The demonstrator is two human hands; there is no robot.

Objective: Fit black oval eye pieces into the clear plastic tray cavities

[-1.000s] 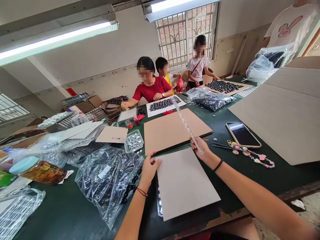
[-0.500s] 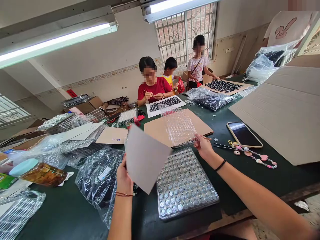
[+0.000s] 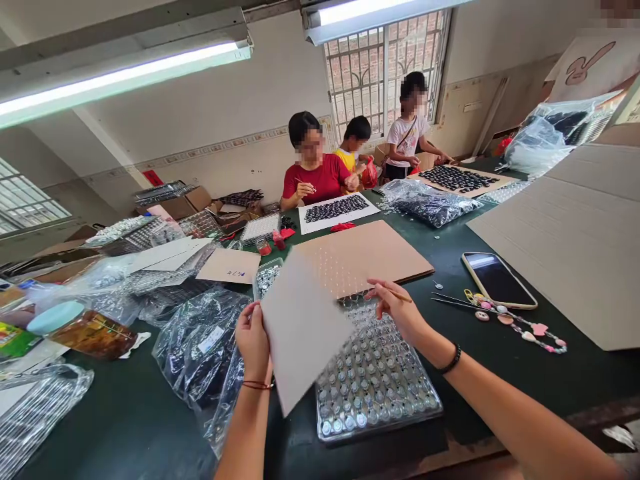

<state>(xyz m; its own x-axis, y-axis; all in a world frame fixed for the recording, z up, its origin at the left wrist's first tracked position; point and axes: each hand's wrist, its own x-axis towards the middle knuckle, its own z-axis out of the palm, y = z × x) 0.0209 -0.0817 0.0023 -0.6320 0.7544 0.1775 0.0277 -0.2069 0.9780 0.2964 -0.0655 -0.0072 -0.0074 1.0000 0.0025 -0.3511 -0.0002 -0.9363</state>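
Note:
My left hand (image 3: 254,341) grips a stiff grey-white card sheet (image 3: 305,327) by its left edge, thumb in front. The card is raised and tilted over the left part of a clear plastic tray (image 3: 380,393), whose rows of pockets hold small round silvery pieces. My right hand (image 3: 400,312) is closed round a thin wooden stick (image 3: 400,294) above the tray's far right corner. Its fingertips are at a clear dimpled plastic sheet (image 3: 345,275), partly hidden behind the card; whether they grip it I cannot tell.
Brown cardboard (image 3: 400,253) lies beyond the tray. Right of it are a phone (image 3: 500,280), tweezers (image 3: 455,301) and a beaded strap (image 3: 537,330). A bagged dark bundle (image 3: 205,353) and a lidded jar (image 3: 85,330) stand left. Across the table a person in red (image 3: 317,177) works, two others beside.
The clear dimpled sheet has swung down and left behind the card. My right hand has moved left over the tray's far edge. The card has turned more upright.

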